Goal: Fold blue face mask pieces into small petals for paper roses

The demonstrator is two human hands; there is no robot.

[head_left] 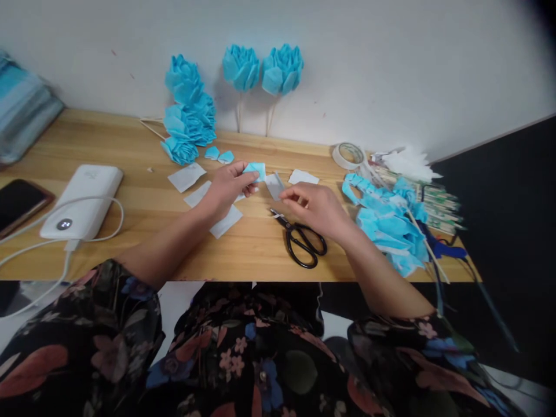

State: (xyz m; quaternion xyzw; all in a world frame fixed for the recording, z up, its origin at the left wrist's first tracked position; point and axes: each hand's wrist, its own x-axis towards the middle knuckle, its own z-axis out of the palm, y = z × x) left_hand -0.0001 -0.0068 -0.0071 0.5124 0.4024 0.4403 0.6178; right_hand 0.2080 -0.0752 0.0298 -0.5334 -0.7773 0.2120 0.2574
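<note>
My left hand [228,188] pinches a small folded blue paper piece [256,169] above the wooden table [130,156]. My right hand [315,207] is closed in a pinch on a small pale square of paper [274,185], just right of the blue piece. Black scissors [302,240] lie shut on the table right below my right hand. Several white paper squares [186,176] lie under and around my left hand.
Blue paper flowers [189,113] lie and stand by the wall, two on sticks [260,69]. A tape roll [348,154], a heap of blue paper [388,223] and sticks sit at right. A white power bank [84,200] with cable and a phone [19,202] sit at left.
</note>
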